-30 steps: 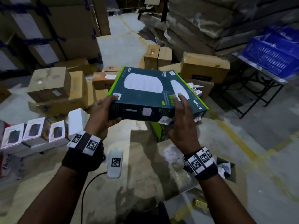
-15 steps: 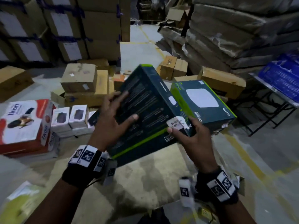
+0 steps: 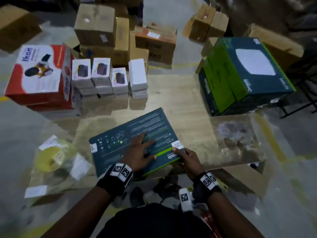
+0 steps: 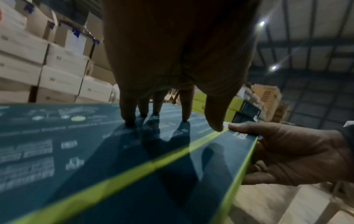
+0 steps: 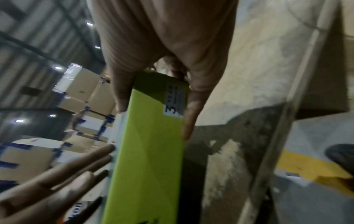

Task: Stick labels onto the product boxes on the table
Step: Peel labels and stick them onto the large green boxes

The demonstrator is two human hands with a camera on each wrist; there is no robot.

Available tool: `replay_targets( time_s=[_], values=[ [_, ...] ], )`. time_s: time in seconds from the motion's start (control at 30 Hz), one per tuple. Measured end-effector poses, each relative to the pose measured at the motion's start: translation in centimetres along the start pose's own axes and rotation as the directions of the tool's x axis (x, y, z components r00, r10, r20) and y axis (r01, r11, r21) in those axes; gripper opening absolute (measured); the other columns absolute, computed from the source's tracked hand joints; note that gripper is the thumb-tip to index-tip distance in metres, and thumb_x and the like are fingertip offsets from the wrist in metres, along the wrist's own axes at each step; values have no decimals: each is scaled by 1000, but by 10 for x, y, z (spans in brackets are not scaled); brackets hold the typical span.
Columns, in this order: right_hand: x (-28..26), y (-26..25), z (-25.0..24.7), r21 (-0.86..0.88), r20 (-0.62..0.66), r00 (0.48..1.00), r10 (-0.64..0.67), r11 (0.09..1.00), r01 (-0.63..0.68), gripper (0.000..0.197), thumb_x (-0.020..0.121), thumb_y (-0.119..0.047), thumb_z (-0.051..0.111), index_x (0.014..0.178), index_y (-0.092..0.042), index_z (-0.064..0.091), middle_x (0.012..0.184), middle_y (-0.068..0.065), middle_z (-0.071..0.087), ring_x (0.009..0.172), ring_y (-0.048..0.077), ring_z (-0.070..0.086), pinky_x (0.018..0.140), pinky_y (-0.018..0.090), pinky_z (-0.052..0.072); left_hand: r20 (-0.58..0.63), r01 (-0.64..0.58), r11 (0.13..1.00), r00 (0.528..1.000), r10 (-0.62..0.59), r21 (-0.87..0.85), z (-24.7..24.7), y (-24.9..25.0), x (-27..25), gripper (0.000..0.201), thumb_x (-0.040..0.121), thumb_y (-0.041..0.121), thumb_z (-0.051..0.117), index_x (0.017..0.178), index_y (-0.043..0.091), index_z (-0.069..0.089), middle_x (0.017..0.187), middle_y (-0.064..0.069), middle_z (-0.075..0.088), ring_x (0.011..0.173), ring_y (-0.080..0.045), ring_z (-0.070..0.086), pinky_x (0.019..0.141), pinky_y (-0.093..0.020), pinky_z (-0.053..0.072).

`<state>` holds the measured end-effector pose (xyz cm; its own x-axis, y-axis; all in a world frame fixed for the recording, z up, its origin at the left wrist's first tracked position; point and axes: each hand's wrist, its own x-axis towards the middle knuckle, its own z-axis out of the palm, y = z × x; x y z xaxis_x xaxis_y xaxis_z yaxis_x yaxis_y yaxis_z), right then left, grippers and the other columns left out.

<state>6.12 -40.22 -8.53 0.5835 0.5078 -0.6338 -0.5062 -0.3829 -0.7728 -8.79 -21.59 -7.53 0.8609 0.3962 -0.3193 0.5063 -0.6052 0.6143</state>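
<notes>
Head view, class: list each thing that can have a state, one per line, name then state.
Teal box: back face up, over the table's near edge.
Left hand: fingers spread flat on it.
Right hand: grips its green side.
White sticker: stuck at its corner.
Label roll: bagged, untouched.

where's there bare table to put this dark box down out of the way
Bare wood lies mid-table, between the small white boxes, the green and dark stack and the dark box under both hands. A stained patch lies free beside the right hand. The left side is crowded, with a red box.
</notes>
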Motion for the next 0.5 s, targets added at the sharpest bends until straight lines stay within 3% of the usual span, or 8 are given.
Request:
replay_targets(
  time_s=[0.07,0.17,0.23,0.3,0.37,0.4,0.47,0.5],
  values=[
    [13,16,5,-7,3,1000,19,1000,-19,41,82,-35,82,109,-5,72,107,20,75,96,35,72,81,48,60,-28,46,999,999,-46,-7,13,-9,7,67,87,50,67,148,32,43,166,-7,8,152,-31,6,122,-47,17],
    [28,29,1,-217,3,1000,-21,976,21,52,75,-57,82,100,-12,77,95,12,78,86,31,73,72,47,60,-6,123,991,992,-123,45,26,-11,16,76,86,55,64,152,31,36,166,-8,4,153,-33,2,122,-51,14],
    [37,30,-7,-399,54,996,-67,913,83,56,71,-66,80,88,-13,78,79,8,77,69,23,69,65,45,56,15,148,984,989,-150,103,31,-10,20,77,88,51,66,154,32,31,167,-7,-1,153,-33,-1,122,-53,12],
    [46,24,-17,-595,126,986,-112,787,165,52,72,-68,77,82,-16,78,71,4,74,63,13,68,62,37,53,2,167,978,986,-168,124,34,-8,23,78,88,48,68,154,33,30,167,-6,-2,153,-33,-1,121,-55,11],
    [53,13,-25,-717,214,966,-148,647,258,50,68,-69,79,90,-24,80,79,-4,75,72,3,68,63,27,53,0,184,974,983,-185,135,37,-5,25,78,87,47,70,153,34,31,167,-5,-1,153,-32,0,120,-57,13],
    [57,8,-27,-752,244,953,-179,585,303,55,65,-71,81,98,-26,79,91,-5,73,82,2,66,69,24,52,-2,195,969,980,-197,150,38,-4,27,78,86,47,70,153,35,32,167,-5,-1,153,-32,1,120,-58,14],
    [67,-4,-32,-760,271,932,-242,540,362,64,66,-64,84,116,-25,72,113,-1,61,101,8,59,85,25,50,-15,229,957,973,-230,177,39,1,31,78,85,50,70,152,37,32,167,-3,-1,153,-32,2,119,-60,15],
    [71,-12,-35,-730,315,907,-278,540,419,60,72,-54,85,121,-23,69,116,0,58,102,10,59,86,27,51,-21,249,952,968,-249,181,40,3,33,77,85,51,70,152,39,33,167,-2,-1,153,-32,2,119,-61,14]
  ],
)
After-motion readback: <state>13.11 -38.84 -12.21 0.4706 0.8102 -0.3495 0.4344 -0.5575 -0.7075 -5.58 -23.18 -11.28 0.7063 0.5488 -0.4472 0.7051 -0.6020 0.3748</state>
